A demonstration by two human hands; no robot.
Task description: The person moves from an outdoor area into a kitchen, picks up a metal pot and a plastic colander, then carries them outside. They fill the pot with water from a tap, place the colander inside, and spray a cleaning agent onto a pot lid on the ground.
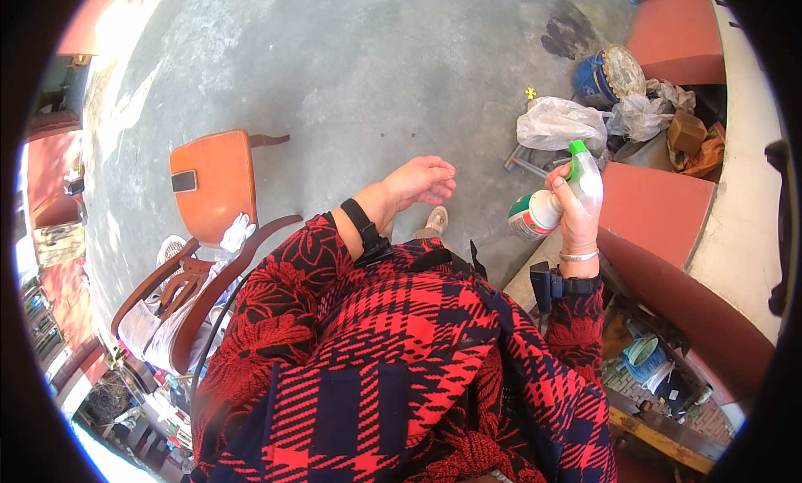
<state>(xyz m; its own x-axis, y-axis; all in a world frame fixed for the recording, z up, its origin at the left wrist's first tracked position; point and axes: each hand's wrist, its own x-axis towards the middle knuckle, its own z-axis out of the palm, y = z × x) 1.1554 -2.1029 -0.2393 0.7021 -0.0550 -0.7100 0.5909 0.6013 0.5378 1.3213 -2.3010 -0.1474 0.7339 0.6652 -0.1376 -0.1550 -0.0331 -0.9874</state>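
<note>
My right hand (573,210) grips a plastic spray bottle (537,215) by its neck, below a green and clear trigger head; the bottle lies tilted, its labelled body towards the left. My left hand (426,181) hangs over the concrete floor (376,76) in front of my body, fingers loosely bent, with nothing seen in it. Both wrists carry black straps, and a silver bangle sits on the right one. The red and dark checked garment (388,333) covers my front. One shoe (437,219) shows below my left hand.
A wooden chair (216,201) stands at the left with a phone (184,181) on its seat and cloths over its back. At the right are a blue bucket (589,82), plastic bags (559,125), a hammer-like metal tool (526,163) and a red ledge (658,207).
</note>
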